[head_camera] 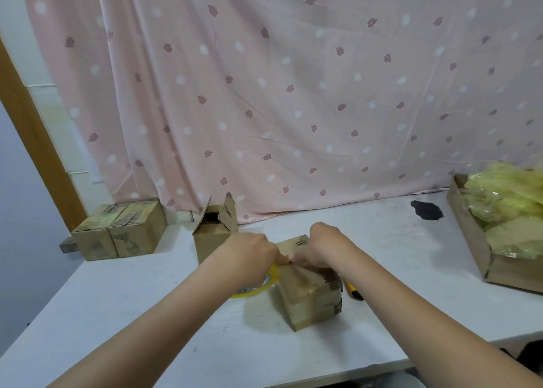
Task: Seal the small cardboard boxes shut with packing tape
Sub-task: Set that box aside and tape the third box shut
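Note:
A small closed cardboard box sits in the middle of the white table. My left hand grips a roll of yellowish packing tape at the box's left edge. My right hand rests on the box top, fingers pinched against the left hand's fingertips, apparently on the tape's end. Behind the left hand stands a second small box with its flaps open. Two taped boxes stand side by side at the back left.
A yellow-handled cutter lies just right of the box, partly hidden by my right forearm. A cardboard tray of crumpled yellowish plastic sits at the right edge. A dark patch marks the table. A pink curtain hangs behind.

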### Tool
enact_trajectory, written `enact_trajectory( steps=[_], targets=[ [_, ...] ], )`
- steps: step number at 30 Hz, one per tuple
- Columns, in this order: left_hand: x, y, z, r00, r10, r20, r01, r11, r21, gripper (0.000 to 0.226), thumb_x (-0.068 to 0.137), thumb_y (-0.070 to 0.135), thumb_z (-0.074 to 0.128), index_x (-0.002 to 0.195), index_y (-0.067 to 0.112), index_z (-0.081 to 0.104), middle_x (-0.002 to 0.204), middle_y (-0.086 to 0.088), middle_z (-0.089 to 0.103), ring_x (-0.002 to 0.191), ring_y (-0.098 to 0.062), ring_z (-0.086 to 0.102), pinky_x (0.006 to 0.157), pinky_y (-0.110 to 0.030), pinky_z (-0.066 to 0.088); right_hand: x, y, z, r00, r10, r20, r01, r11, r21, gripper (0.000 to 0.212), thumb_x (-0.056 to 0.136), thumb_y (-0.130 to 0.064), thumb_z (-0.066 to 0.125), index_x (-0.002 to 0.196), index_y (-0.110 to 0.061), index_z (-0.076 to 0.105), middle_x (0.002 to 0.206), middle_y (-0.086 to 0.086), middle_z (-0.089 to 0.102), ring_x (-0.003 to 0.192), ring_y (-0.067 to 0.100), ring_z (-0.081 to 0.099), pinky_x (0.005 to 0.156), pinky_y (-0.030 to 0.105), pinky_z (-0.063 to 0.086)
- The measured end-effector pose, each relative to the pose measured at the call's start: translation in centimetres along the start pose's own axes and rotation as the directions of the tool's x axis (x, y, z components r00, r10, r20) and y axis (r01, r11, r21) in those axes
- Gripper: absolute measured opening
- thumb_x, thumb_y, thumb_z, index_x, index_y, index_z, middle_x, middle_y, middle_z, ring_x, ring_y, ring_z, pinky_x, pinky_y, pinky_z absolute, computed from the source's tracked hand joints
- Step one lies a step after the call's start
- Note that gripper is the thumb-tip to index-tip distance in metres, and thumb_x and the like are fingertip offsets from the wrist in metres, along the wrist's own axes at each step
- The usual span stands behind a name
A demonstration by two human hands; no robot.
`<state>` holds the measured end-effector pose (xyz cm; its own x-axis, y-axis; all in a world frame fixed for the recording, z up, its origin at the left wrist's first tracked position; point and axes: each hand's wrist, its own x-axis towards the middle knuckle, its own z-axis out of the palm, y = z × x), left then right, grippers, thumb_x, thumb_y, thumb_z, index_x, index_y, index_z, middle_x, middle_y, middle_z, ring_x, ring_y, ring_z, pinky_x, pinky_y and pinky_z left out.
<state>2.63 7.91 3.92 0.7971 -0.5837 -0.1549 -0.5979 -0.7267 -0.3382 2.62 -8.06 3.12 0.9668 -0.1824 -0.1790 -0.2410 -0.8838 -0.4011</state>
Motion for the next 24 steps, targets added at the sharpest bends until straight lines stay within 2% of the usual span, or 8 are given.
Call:
enact_trajectory(
  steps=[4, 6, 8, 9, 12, 15, 20, 24],
  targets=[
    [0.2, -0.1, 0.6, 0.999, 0.004, 0.054, 0.004, 0.989, -0.149, 0.085, 0.090, 0.006, 0.050, 0.152, 0.056, 0.019, 0.088, -0.005, 0.054, 0.086, -0.025, 0.058, 0.064, -0.040, 0.047, 0.2, 0.3, -0.9, 0.999, 0.028, 0.046, -0.028, 0.999, -0.022, 0.063, 0.082, -0.052, 0.071, 0.118, -0.006, 0.049, 0.121, 0.010, 0.057, 0.099, 0.025, 0.056, 0.075, 0.028, 0.045],
    [-0.2, -0.4, 0.7, 0.999, 0.000, 0.044, 0.009, 0.979, -0.204, 0.082, 0.092, 0.010, 0.052, 0.151, 0.057, 0.019, 0.077, 0.001, 0.044, 0.077, -0.023, 0.053, 0.064, -0.038, 0.044, 0.8, 1.0, -1.3, 0.994, 0.031, 0.105, -0.037, 0.998, 0.060, 0.054, 0.081, -0.046, 0.076, 0.108, -0.004, 0.054, 0.122, 0.015, 0.060, 0.095, 0.026, 0.061, 0.070, 0.028, 0.053],
    [-0.6, -0.6, 0.9, 1.000, -0.005, 0.019, 0.010, 0.970, -0.244, 0.077, 0.094, 0.015, 0.056, 0.150, 0.057, 0.023, 0.075, 0.004, 0.041, 0.075, -0.021, 0.052, 0.067, -0.037, 0.048, 1.3, 1.2, -1.5, 0.992, 0.011, 0.125, -0.027, 0.991, 0.128, 0.036, 0.080, -0.035, 0.079, 0.082, -0.009, 0.054, 0.113, 0.017, 0.066, 0.088, 0.027, 0.066, 0.056, 0.025, 0.051],
    [-0.7, -0.6, 1.1, 1.000, -0.012, 0.007, 0.013, 0.966, -0.260, 0.076, 0.094, 0.017, 0.057, 0.149, 0.058, 0.024, 0.077, 0.003, 0.044, 0.078, -0.021, 0.055, 0.071, -0.038, 0.051, 1.3, 1.0, -1.6, 0.987, 0.020, 0.157, -0.038, 0.993, 0.112, 0.036, 0.083, -0.036, 0.076, 0.078, -0.010, 0.052, 0.111, 0.017, 0.067, 0.095, 0.028, 0.068, 0.058, 0.026, 0.052],
    [-0.8, -1.0, 1.8, 0.999, -0.029, -0.033, 0.018, 0.951, -0.307, 0.076, 0.092, 0.023, 0.060, 0.148, 0.062, 0.024, 0.092, -0.004, 0.057, 0.084, -0.022, 0.059, 0.077, -0.041, 0.055, 1.1, -0.1, -1.7, 0.952, 0.115, 0.282, -0.094, 0.992, -0.084, 0.058, 0.094, -0.056, 0.053, 0.119, -0.004, 0.052, 0.134, 0.015, 0.058, 0.122, 0.027, 0.058, 0.099, 0.032, 0.047],
    [-1.1, -1.7, 2.1, 0.997, -0.048, -0.058, 0.023, 0.928, -0.373, 0.073, 0.092, 0.029, 0.061, 0.147, 0.061, 0.025, 0.099, -0.004, 0.060, 0.083, -0.017, 0.056, 0.073, -0.036, 0.052, 0.9, -0.2, -1.6, 0.955, 0.144, 0.261, -0.134, 0.989, -0.056, 0.075, 0.096, -0.056, 0.049, 0.144, -0.001, 0.034, 0.146, 0.016, 0.045, 0.131, 0.029, 0.048, 0.105, 0.033, 0.039],
    [-1.4, -2.4, 2.6, 0.998, -0.066, -0.004, 0.056, 0.875, -0.481, 0.062, 0.091, 0.026, 0.059, 0.138, 0.063, 0.041, 0.080, 0.001, 0.057, 0.061, -0.011, 0.050, 0.052, -0.021, 0.039, 1.7, 0.8, -1.0, 0.919, 0.151, 0.364, -0.186, 0.981, 0.062, 0.074, 0.092, -0.049, 0.061, 0.140, 0.003, 0.038, 0.138, 0.019, 0.053, 0.122, 0.030, 0.057, 0.105, 0.038, 0.046],
    [-1.5, -2.5, 2.8, 0.997, -0.074, -0.004, 0.062, 0.868, -0.493, 0.063, 0.091, 0.025, 0.059, 0.137, 0.064, 0.042, 0.072, 0.005, 0.052, 0.054, -0.007, 0.046, 0.048, -0.017, 0.034, 1.6, 1.1, -1.3, 0.894, 0.158, 0.420, -0.228, 0.966, 0.121, 0.074, 0.092, -0.050, 0.060, 0.139, 0.003, 0.039, 0.137, 0.018, 0.054, 0.122, 0.030, 0.058, 0.106, 0.041, 0.045]
  ],
)
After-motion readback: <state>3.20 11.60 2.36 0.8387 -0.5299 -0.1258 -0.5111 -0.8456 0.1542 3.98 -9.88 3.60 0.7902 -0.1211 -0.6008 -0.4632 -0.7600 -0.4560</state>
